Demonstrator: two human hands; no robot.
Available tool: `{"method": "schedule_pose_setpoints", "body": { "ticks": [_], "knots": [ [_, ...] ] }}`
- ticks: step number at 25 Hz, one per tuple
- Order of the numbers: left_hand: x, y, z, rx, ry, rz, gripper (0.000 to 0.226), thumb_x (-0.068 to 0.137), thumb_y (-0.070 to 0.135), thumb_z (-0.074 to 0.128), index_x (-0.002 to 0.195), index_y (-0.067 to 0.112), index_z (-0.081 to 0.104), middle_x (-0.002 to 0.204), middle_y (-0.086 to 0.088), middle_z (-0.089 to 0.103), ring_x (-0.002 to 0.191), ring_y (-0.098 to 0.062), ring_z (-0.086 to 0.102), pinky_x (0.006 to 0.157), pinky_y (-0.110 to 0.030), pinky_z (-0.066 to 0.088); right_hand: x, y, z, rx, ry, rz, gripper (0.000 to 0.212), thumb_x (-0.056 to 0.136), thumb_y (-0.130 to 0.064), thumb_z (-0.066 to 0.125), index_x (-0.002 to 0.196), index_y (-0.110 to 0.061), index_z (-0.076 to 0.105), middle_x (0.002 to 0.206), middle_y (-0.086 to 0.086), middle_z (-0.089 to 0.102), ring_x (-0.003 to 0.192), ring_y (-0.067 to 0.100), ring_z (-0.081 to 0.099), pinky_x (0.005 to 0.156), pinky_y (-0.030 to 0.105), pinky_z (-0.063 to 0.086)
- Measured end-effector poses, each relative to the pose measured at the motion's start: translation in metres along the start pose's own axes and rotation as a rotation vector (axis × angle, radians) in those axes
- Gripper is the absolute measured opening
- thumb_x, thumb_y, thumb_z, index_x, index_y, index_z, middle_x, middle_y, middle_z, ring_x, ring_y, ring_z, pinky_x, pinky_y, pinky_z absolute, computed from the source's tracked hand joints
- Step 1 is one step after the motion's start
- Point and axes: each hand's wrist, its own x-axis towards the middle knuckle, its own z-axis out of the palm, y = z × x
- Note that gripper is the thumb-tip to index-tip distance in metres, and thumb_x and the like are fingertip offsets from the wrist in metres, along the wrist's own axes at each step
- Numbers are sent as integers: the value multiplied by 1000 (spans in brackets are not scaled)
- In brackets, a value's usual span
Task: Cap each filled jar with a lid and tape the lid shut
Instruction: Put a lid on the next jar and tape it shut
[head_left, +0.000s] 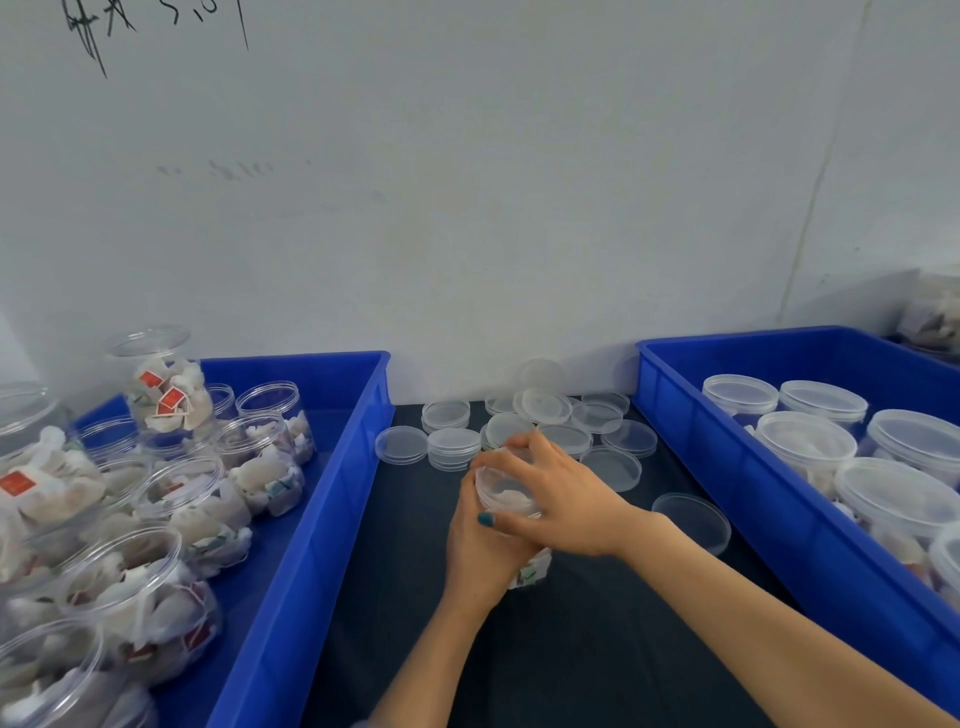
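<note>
A clear plastic jar (530, 574) filled with tea bags stands on the dark mat between two blue bins. My left hand (480, 558) wraps around its side. My right hand (556, 493) grips a clear lid (506, 493) on the jar's mouth, fingers curled over the rim. Most of the jar is hidden by both hands. Loose clear lids (545, 410) lie in a pile on the mat behind the jar, some stacked. No tape is in view.
A blue bin (322, 499) on the left holds several open filled jars (130, 587). A blue bin (727, 467) on the right holds several capped jars (805, 441). One lid (693, 519) lies by the right bin. A white wall stands right behind.
</note>
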Motion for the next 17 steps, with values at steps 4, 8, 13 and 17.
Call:
{"method": "schedule_pose_setpoints", "body": {
  "ticks": [4, 8, 13, 17],
  "knots": [
    [-5, -4, 1, -103, 19, -59, 81, 50, 55, 76, 122, 41, 42, 110, 19, 62, 99, 7, 62, 71, -11, 52, 0, 2, 4, -1, 45, -30, 51, 93, -56, 49, 142, -47, 37, 147, -4, 36, 134, 18, 36, 105, 29, 35],
    [-7, -9, -5, -157, -71, -68, 78, 53, 39, 86, 116, 47, 40, 106, 25, 63, 97, 10, 62, 72, -16, 55, 2, 1, 7, 31, 92, -23, 49, 88, -49, 56, 136, -46, 46, 140, -5, 41, 129, 16, 41, 100, 25, 36],
    [-17, -25, -10, -128, -185, -90, 87, 58, 30, 91, 125, 38, 36, 117, 14, 63, 106, -2, 64, 87, -30, 57, 4, -5, 15, 26, 215, 56, 49, 82, -69, 54, 127, -51, 52, 131, -15, 47, 121, 6, 45, 83, 22, 37],
    [-15, -23, -11, -81, -194, -131, 79, 51, 44, 85, 114, 43, 37, 111, 15, 64, 93, 10, 62, 75, -19, 56, 5, -7, 19, 102, 265, 50, 42, 82, -59, 60, 122, -45, 61, 125, -13, 53, 115, 7, 50, 87, 20, 38]
  ]
}}
